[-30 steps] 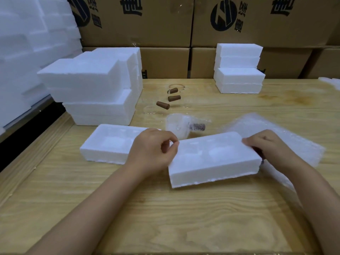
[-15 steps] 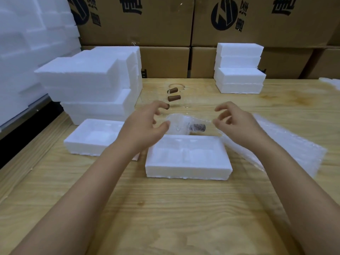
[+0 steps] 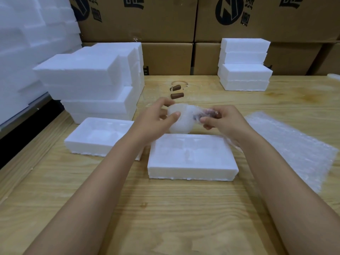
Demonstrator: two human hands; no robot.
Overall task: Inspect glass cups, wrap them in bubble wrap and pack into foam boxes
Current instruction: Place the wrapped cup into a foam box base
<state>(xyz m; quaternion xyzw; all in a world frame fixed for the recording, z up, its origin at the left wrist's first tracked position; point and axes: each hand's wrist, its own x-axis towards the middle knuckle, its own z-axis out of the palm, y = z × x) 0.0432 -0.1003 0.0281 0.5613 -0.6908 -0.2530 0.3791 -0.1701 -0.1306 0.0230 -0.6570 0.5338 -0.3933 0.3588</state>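
Note:
Both hands hold a glass cup wrapped in bubble wrap (image 3: 184, 119) just above the table, behind the near foam box. My left hand (image 3: 156, 118) grips its wide white end between thumb and fingers. My right hand (image 3: 222, 120) pinches the narrow end, where a brown handle shows through the wrap. An open foam box half (image 3: 191, 157) with moulded recesses lies in front of the hands. A second foam half (image 3: 99, 134) lies to its left. Two clear glass cups with brown handles (image 3: 177, 92) lie further back on the table, hard to make out.
A sheet of bubble wrap (image 3: 294, 144) lies flat at the right. Stacks of foam boxes stand at the back left (image 3: 92, 78) and back right (image 3: 244, 65). Cardboard cartons (image 3: 165, 21) line the back wall, foam blocks fill the far left.
Both hands let go of the foam box, which now lies flat in front, reached forward and took hold of the wrapped cup, lifting it slightly.

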